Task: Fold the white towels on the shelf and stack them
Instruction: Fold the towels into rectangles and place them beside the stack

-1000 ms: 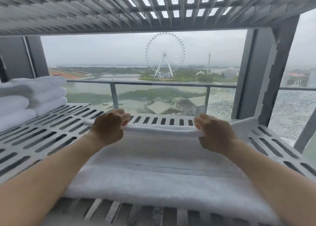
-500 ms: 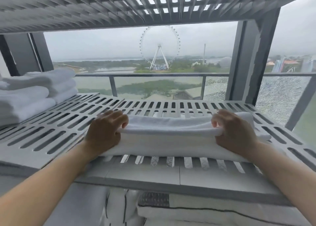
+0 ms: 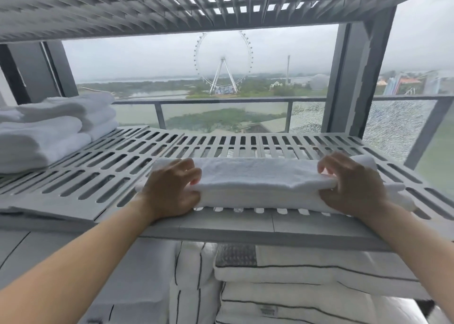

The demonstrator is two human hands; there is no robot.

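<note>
A grey slatted shelf (image 3: 103,176) carries a stack of folded towels (image 3: 49,129) at far left and, near its front edge, a white towel (image 3: 260,183) folded into a long, thick band, gripped at each end by the left hand (image 3: 172,188) and right hand (image 3: 353,188), fingers curled over its top layer.

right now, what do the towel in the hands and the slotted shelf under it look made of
The towel looks like white cotton terry, matte and fuzzy: a soft nap shows and it bends into thick rounded folds. The shelf is pale grey, smooth, matte, with neat rounded slots; probably moulded plastic, though painted metal cannot be ruled out.
</note>
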